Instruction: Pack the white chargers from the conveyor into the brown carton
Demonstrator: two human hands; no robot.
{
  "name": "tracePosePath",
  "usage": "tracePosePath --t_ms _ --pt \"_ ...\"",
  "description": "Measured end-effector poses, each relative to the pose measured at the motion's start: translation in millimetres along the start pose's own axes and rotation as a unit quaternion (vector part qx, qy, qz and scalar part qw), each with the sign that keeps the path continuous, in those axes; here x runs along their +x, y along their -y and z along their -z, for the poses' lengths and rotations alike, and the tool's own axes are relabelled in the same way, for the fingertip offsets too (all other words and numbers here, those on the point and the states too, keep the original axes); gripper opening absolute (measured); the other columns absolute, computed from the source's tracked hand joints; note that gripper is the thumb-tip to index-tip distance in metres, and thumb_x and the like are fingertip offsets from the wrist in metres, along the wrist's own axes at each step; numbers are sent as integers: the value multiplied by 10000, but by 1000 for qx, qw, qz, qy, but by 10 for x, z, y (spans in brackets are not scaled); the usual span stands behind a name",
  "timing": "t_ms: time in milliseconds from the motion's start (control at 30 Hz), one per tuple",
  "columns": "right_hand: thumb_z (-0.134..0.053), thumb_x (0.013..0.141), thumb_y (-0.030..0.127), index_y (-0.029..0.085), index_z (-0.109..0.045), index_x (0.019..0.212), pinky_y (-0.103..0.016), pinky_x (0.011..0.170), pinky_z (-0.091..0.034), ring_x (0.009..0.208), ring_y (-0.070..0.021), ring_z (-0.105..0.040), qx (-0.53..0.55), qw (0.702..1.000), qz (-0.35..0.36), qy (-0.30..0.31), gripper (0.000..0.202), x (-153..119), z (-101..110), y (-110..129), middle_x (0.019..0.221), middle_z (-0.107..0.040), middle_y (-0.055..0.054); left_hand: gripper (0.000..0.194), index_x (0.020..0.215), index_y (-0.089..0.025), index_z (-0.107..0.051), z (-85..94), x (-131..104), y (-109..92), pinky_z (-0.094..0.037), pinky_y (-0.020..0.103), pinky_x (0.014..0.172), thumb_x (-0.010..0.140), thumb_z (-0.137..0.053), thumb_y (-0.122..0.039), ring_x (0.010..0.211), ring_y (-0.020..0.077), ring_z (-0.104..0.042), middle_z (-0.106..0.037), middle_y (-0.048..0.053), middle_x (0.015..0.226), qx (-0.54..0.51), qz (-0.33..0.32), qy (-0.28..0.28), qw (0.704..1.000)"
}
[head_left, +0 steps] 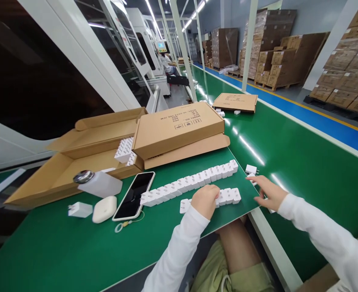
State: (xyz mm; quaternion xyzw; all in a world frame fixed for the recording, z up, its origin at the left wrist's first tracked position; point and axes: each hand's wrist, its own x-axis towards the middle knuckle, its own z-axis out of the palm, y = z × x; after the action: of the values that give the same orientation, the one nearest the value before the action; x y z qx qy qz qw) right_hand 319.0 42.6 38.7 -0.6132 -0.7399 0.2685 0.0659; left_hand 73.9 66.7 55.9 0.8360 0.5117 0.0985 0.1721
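My left hand (205,199) is closed over the middle of the short front row of white plug adapters (229,196) on the green table; its fingertips are partly hidden. Behind that row runs a longer slanted row of white adapters (194,181). My right hand (268,192) reaches over the green conveyor beside the table's right edge, fingers apart. Near its fingertips lie a white adapter with prongs (251,169) and another one just in front of it. A further white piece shows partly under the right hand.
On the table are a phone (134,195), a white case (104,209), a single adapter (80,209) and a bottle (101,183). Behind stand an open carton (84,162) holding adapters and a closed carton (179,125). Another flat carton (235,101) lies on the conveyor (288,158).
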Motion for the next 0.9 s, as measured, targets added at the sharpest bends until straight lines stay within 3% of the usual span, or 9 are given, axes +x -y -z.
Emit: tracePosePath --t_ms 100,200,300,400,500,633,767,900 --pt "-403 825 266 182 -469 1151 -400 698 -459 805 -239 -609 -132 980 -150 7 343 -291 -6 -271 1066 -558 -125 299 575 -190 -396 33 6 -30 -432 253 670 592 -305 94 888 170 -580 -633 13 813 -1 -3 -16 1000" --pt "-491 782 376 125 -508 1062 -433 690 -447 872 -326 -595 -152 971 -183 38 376 -417 -194 -384 968 -596 -165 357 768 -200 -484 9 23 -87 -449 243 680 678 -286 83 882 154 -596 -639 13 878 2 -10 -57 998" --pt "-542 740 326 156 -491 1057 -400 680 -443 895 -312 -589 -161 967 -193 41 363 -363 -262 -375 966 -606 -140 319 984 -203 -485 -37 25 -136 -468 263 701 806 -296 -16 883 161 -606 -640 25 977 8 -39 -73 997" --pt "-503 763 313 180 -470 1072 -386 698 -435 903 -286 -590 -165 964 -207 15 338 -152 -128 -303 1062 -581 -136 231 1019 -202 -497 -43 3 -150 -475 296 735 888 -307 -181 894 180 -605 -643 27 994 10 -58 -68 996" --pt "-523 750 295 159 -478 1065 -375 701 -438 919 -282 -586 -169 959 -226 7 345 139 -29 -197 1076 -576 -150 243 1065 -193 -500 -10 -31 -133 -474 319 773 890 -345 -263 936 198 -595 -637 40 1038 19 -47 -63 997" --pt "-540 758 367 111 -461 1103 -387 678 -458 854 -257 -603 -165 953 -253 23 437 378 -89 -120 949 -621 -139 401 1171 -170 -449 29 -58 -94 -468 346 807 828 -486 -373 989 235 -580 -612 85 1110 48 -43 -23 998" --pt "-602 677 346 138 -498 1066 -424 641 -446 812 -314 -605 -144 959 -242 23 454 251 13 -232 923 -637 -152 431 1135 -189 -469 23 -33 -59 -467 329 771 749 -609 -321 974 249 -589 -628 84 1066 89 -48 51 994" --pt "-580 684 399 237 -492 1092 -329 663 -458 757 -208 -605 -59 986 -157 -1 448 23 244 -337 908 -637 -39 313 1032 -221 -504 20 -4 -33 -461 304 694 750 -615 -298 916 235 -606 -647 45 987 87 -43 75 992"
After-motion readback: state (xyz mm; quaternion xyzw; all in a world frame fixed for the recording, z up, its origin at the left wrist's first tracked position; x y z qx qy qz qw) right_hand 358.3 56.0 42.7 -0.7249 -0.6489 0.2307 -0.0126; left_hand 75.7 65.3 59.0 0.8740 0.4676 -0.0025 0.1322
